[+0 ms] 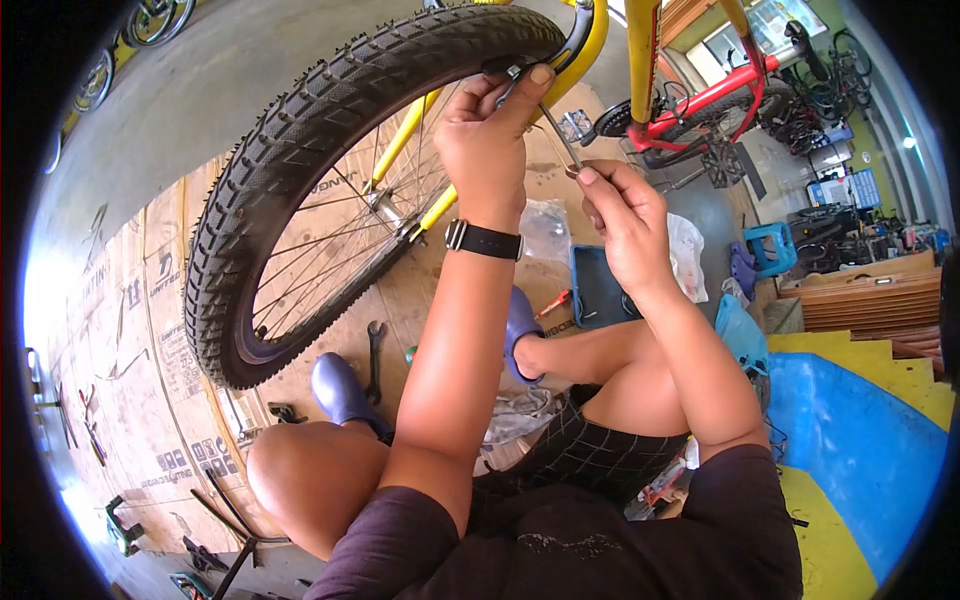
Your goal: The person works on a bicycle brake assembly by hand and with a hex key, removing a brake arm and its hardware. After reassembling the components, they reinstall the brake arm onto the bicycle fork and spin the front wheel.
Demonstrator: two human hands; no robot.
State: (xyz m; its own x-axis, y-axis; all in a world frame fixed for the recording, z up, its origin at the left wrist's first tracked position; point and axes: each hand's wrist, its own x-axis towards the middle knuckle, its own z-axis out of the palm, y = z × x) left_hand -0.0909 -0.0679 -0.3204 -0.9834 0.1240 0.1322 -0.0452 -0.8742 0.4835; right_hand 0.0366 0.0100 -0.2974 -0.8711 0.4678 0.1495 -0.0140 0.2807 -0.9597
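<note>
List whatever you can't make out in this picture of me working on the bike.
In the head view:
- What the left hand grips near the tyre: mostly hidden by its thumb and fingers.
- The lower end of the thin metal tool: covered by the right hand.
- The top of the yellow frame: cut off by the upper edge.
- Small print on the cardboard: too small and blurred.
</note>
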